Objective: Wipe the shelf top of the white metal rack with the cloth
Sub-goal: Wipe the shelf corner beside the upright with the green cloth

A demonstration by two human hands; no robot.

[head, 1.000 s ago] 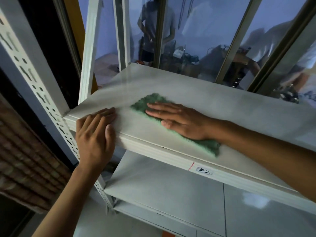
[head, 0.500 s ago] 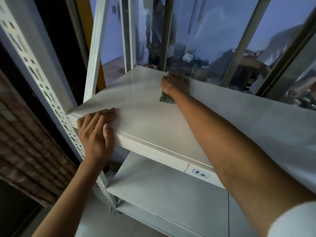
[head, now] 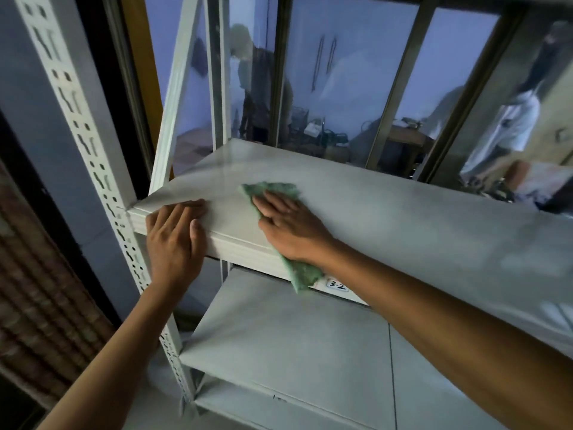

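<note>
Now the right hand (head: 286,223) lies flat, fingers together, on the cloth (head: 280,209); unwiped shelf top (head: 418,218) stretches rightward, left hand (head: 173,234) spread bracing the corner.

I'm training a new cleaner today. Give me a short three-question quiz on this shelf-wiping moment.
1. True or false: the left hand presses the green cloth.
2. Which part of the cloth hangs over the shelf top's front edge: A) the near end, B) the far end, C) none?
3. Fill in: the left hand rests flat at the shelf's front-left ____.

Key:
1. False; the right hand lies flat on it.
2. A; it droops beside the small label.
3. Corner.
</note>
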